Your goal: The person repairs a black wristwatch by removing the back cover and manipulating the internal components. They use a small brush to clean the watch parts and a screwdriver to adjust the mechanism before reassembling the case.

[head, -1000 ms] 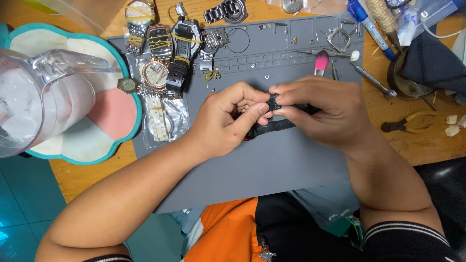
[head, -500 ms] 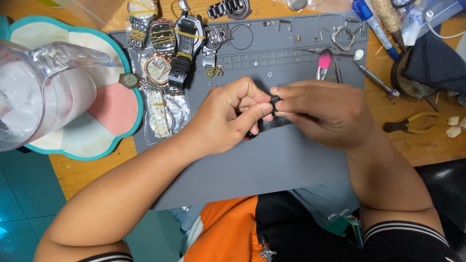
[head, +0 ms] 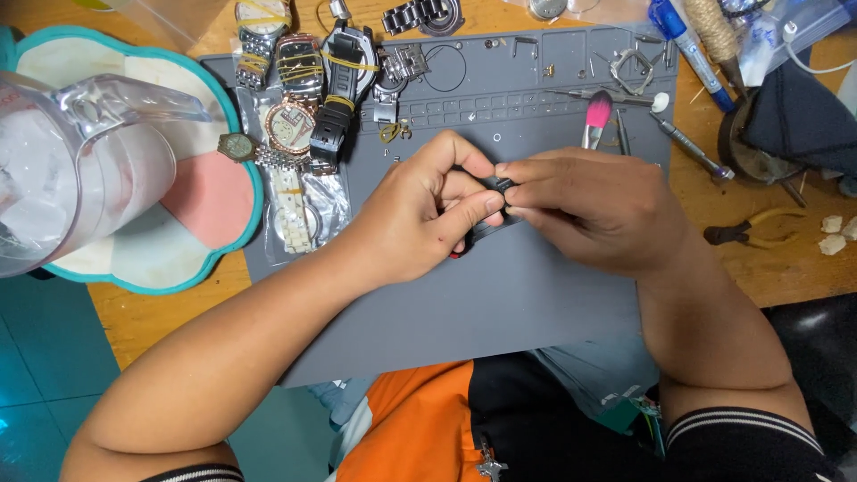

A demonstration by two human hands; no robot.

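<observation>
The small black watch part (head: 496, 189) is dark and narrow, and your two hands hold it together above the middle of the grey silicone work mat (head: 500, 303) on the wooden counter (head: 777, 268). Your left hand (head: 420, 219) pinches it from 9 o'clock, thumb and fingers (head: 478, 207) closed narrow on it. Your right hand (head: 598, 210) meets it from 3 o'clock, fingertips pressed on the same piece. The hands hide most of it, so its exact shape is hard to tell. At 11 o'clock lie several wristwatches (head: 303, 89).
</observation>
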